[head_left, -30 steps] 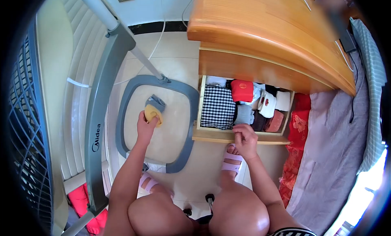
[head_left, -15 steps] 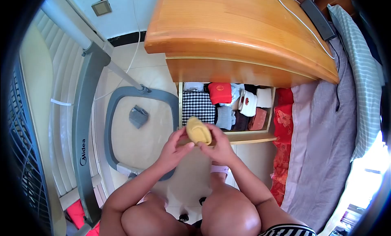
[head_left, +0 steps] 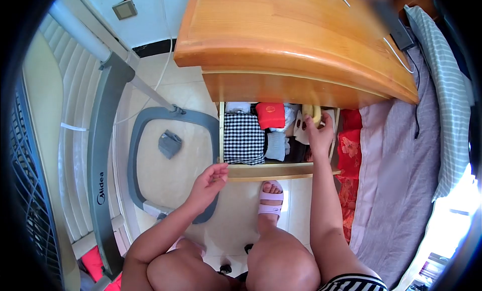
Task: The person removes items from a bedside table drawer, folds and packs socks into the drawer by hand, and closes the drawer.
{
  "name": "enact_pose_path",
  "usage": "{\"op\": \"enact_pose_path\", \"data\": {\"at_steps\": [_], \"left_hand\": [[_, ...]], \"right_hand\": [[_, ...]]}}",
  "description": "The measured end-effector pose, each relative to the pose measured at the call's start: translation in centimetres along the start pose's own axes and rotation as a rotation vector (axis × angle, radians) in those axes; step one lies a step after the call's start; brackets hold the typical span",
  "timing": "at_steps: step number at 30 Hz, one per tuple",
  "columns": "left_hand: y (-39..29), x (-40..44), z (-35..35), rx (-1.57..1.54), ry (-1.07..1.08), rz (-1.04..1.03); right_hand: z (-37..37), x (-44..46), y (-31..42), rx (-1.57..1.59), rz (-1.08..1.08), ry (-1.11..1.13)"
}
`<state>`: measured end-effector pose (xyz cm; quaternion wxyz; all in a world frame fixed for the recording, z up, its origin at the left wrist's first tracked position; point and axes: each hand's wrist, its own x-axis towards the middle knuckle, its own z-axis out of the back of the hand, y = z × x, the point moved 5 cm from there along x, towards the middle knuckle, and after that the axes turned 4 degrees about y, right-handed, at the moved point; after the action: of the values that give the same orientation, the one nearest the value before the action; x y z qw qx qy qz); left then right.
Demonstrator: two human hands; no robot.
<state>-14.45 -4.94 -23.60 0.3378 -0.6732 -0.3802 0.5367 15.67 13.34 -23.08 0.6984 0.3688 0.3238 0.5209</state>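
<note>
My right hand (head_left: 320, 136) reaches into the back right of the drawer (head_left: 281, 170) and grips a pair of rolled yellow socks (head_left: 316, 113) between thumb and fingers. It covers part of the white folded item (head_left: 300, 130) with red marks beneath it. My left hand (head_left: 210, 183), empty with loosely bent, parted fingers, hovers by the drawer's front left corner. Inside the drawer lie a black-and-white checked cloth (head_left: 244, 137), a red folded piece (head_left: 270, 115) and grey rolled socks (head_left: 276, 146).
A wooden cabinet top (head_left: 291, 34) overhangs the drawer. To the left stands a grey Midea frame (head_left: 103, 170), its base loop around a grey folded cloth bundle (head_left: 170, 144) on the floor. A bed with a grey-purple sheet (head_left: 396, 180) is at right. My foot wears a pink sandal (head_left: 271, 209).
Both hands held the yellow socks in front of the drawer. My right hand has carried them into its back right, while my left hand has let go and moved slightly left.
</note>
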Motion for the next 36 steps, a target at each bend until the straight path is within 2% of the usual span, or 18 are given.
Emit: {"op": "enact_pose_path", "data": {"at_steps": [2, 3, 4, 9, 11, 12, 13, 15, 16, 18, 19, 21, 25, 27, 28, 30, 34, 36], "left_hand": [[0.0, 0.0, 0.4, 0.014, 0.016, -0.025], [0.1, 0.1, 0.6, 0.016, 0.006, -0.026], [0.2, 0.2, 0.7, 0.029, 0.003, -0.023], [1.0, 0.5, 1.5, -0.038, -0.037, 0.016], [1.4, 0.8, 2.6, -0.017, -0.109, -0.003], [1.8, 1.1, 3.4, -0.002, -0.154, -0.024], [2.9, 1.6, 4.6, -0.001, -0.172, -0.027], [4.8, 2.5, 8.3, 0.205, -0.378, -0.106], [5.0, 2.8, 9.6, 0.206, -0.388, -0.105], [4.8, 3.0, 13.1, 0.565, -0.607, -0.088], [5.4, 3.4, 14.6, 0.566, -0.606, -0.087], [5.8, 4.3, 16.8, 0.98, -0.602, -0.117], [5.6, 4.8, 18.2, 1.131, -0.653, -0.163], [4.7, 4.6, 17.8, 1.391, -0.501, 0.141], [4.6, 4.8, 18.0, 1.389, -0.497, 0.133], [5.0, 4.8, 19.0, 1.331, -0.485, 0.301], [6.0, 3.3, 17.9, 1.382, -0.446, 0.288], [6.5, 2.6, 17.1, 1.595, -0.399, 0.142]], "right_hand": [[-0.1, 0.3, 1.1, -0.143, 0.16, -0.156], [-0.6, 0.4, 0.7, -0.117, 0.145, -0.204], [-0.7, 0.4, 0.3, -0.111, 0.148, -0.193], [-2.4, -3.3, 1.7, -0.18, 0.446, -0.059], [-2.8, -5.2, 2.1, -0.216, 0.499, -0.011], [-3.1, -6.6, 2.8, -0.255, 0.602, -0.011], [-3.3, -7.8, 3.3, -0.239, 0.587, 0.042], [-4.2, -10.2, 3.7, -0.173, 0.573, 0.151], [-4.6, -11.2, 3.6, -0.125, 0.57, 0.207], [-5.2, -12.6, 3.2, -0.136, 0.601, 0.247], [-5.7, -13.2, 3.1, -0.148, 0.629, 0.302], [-6.4, -13.6, 3.1, -0.177, 0.726, 0.321], [-6.5, -13.6, 3.0, -0.205, 0.749, 0.317], [-6.5, -13.6, 3.1, -0.212, 0.751, 0.312], [-6.5, -13.6, 3.1, -0.211, 0.751, 0.312], [-6.3, -13.5, 3.0, -0.211, 0.744, 0.328], [-6.4, -13.5, 2.7, -0.175, 0.748, 0.319], [-6.3, -13.5, 2.6, -0.173, 0.748, 0.31]]}}
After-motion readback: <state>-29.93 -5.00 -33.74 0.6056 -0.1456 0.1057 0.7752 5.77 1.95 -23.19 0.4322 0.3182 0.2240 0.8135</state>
